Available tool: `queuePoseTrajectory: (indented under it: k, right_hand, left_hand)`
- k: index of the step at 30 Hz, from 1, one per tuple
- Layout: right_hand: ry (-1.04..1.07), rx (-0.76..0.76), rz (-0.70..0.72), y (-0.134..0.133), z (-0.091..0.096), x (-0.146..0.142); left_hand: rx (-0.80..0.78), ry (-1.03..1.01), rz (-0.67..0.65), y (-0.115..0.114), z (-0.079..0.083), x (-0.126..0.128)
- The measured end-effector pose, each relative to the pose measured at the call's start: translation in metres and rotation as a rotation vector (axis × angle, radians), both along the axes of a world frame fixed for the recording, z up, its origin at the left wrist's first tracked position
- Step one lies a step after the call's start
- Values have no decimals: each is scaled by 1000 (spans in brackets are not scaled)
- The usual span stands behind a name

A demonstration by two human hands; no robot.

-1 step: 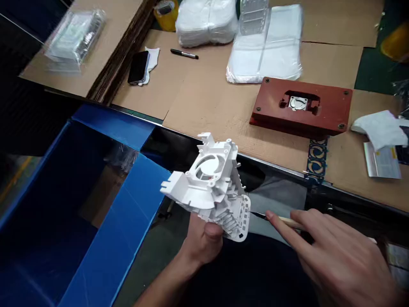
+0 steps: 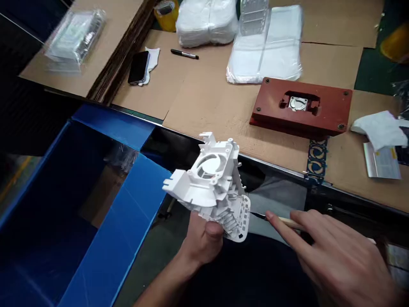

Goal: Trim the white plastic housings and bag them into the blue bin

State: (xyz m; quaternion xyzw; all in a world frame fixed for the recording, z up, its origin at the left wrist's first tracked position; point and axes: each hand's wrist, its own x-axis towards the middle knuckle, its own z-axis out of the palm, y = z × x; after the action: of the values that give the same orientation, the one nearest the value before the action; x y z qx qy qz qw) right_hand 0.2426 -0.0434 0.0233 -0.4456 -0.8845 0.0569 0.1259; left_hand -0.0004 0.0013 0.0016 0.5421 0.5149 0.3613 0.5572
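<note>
My left hand [image 2: 204,241] is closed on the underside of a white moulded plastic housing [image 2: 220,183], thumb along its near side. A round opening with curved arms sits in its upper face, and a rounded, perforated flange [image 2: 245,219] juts out at the lower right. My right hand [image 2: 332,251] is closed round a slim wooden-handled knife [image 2: 292,223], the index finger stretched along it. Its narrow dark tip points left, at the flange edge; whether it touches, I cannot tell. The palm side of my left hand is hidden.
Left stands an open blue box [image 2: 128,217]. On the cardboard-covered table lie a red block fixture [image 2: 332,102] with a metal insert, a dark-blue strip [image 2: 317,160], wrapped white stacks [image 2: 265,55], a marker [image 2: 184,54] and a phone [image 2: 138,67]. The table edge runs behind the housing.
The upper part of the white housing has tilted very slightly to the right in my left hand. My right hand and the knife look unmoved.
</note>
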Motion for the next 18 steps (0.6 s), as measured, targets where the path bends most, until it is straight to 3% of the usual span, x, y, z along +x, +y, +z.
queuePoseTrajectory:
  k: [4, 7, 10, 13, 16, 18]
  right_hand:
    - [52, -19, -14, -4, -4, 2]
    - [76, -65, -132, -6, -9, 13]
    - [43, -138, -254, -6, -24, 21]
    - [200, -374, -399, -6, -44, 22]
    - [421, -646, -599, -6, -53, 18]
    - [484, -722, -646, -4, -52, 16]
  left_hand:
    - [-49, -17, 6, 2, 3, 0]
    - [-147, -61, -60, -1, 0, 1]
    - [-228, -188, 75, -1, -7, 2]
    - [-346, -418, 267, 7, -12, 4]
    - [-495, -642, 276, 17, -13, 9]
    - [-561, -725, 251, 22, -13, 11]
